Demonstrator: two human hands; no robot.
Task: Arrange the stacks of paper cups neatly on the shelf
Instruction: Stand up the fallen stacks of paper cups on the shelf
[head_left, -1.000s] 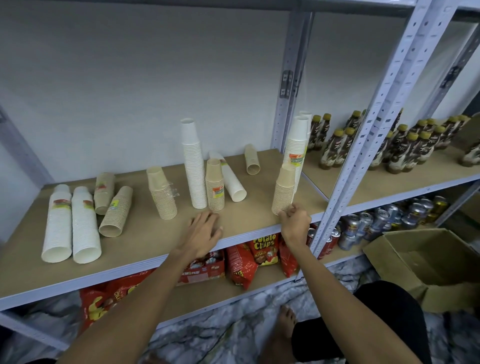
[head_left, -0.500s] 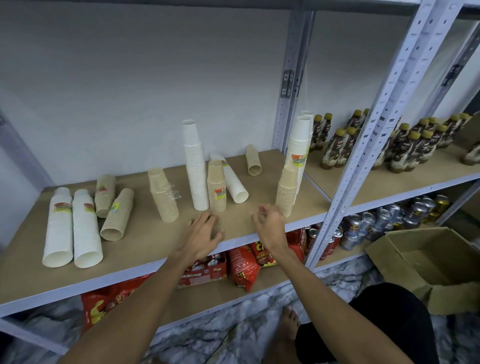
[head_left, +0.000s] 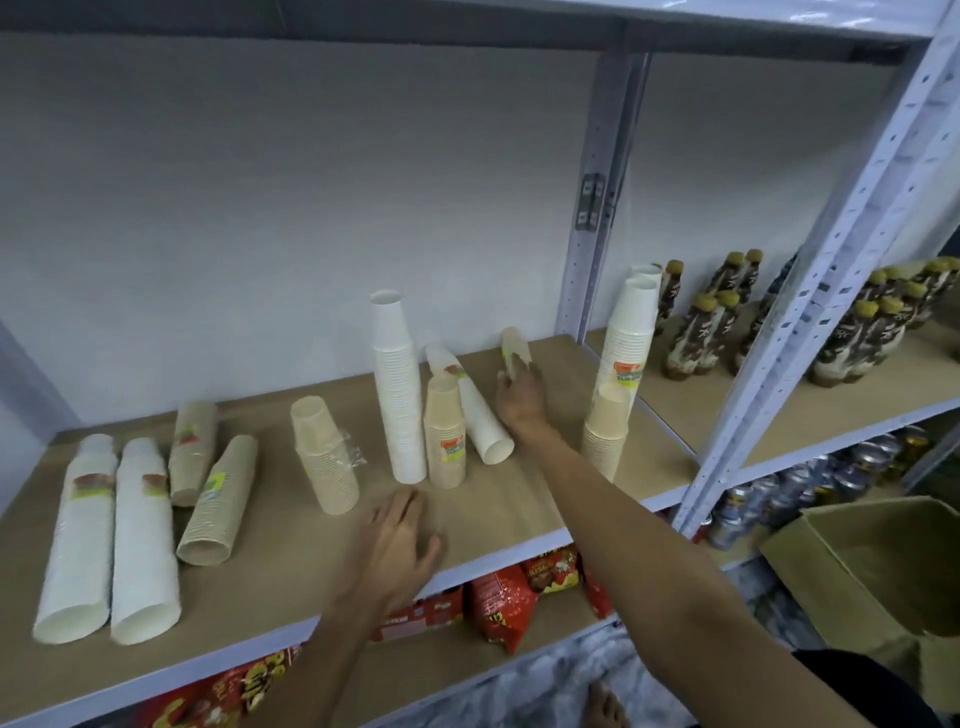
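Paper cup stacks are scattered over the wooden shelf (head_left: 545, 499). Two long white stacks (head_left: 109, 540) and two tan stacks (head_left: 215, 499) lie at the left. In the middle stand a leaning tan stack (head_left: 324, 462), a tall white stack (head_left: 397, 389) and a tan stack (head_left: 444, 431), with a white stack (head_left: 475, 415) lying behind them. A tall white stack (head_left: 628, 332) and a short tan one (head_left: 605, 436) stand at the right. My right hand (head_left: 519, 400) has its fingers closed around the near end of a small tan stack (head_left: 513, 345) lying at the back. My left hand (head_left: 400, 540) rests open near the front edge.
A grey upright post (head_left: 810, 291) bounds the shelf on the right. Beyond it stand brown bottles (head_left: 852, 338). Red snack bags (head_left: 504, 603) and cans (head_left: 810, 483) fill the lower shelf. An open cardboard box (head_left: 872, 566) sits on the floor at the right.
My right hand has moved from the front right edge to the back of the shelf, onto the small tan stack. My left hand has stayed near the front edge.
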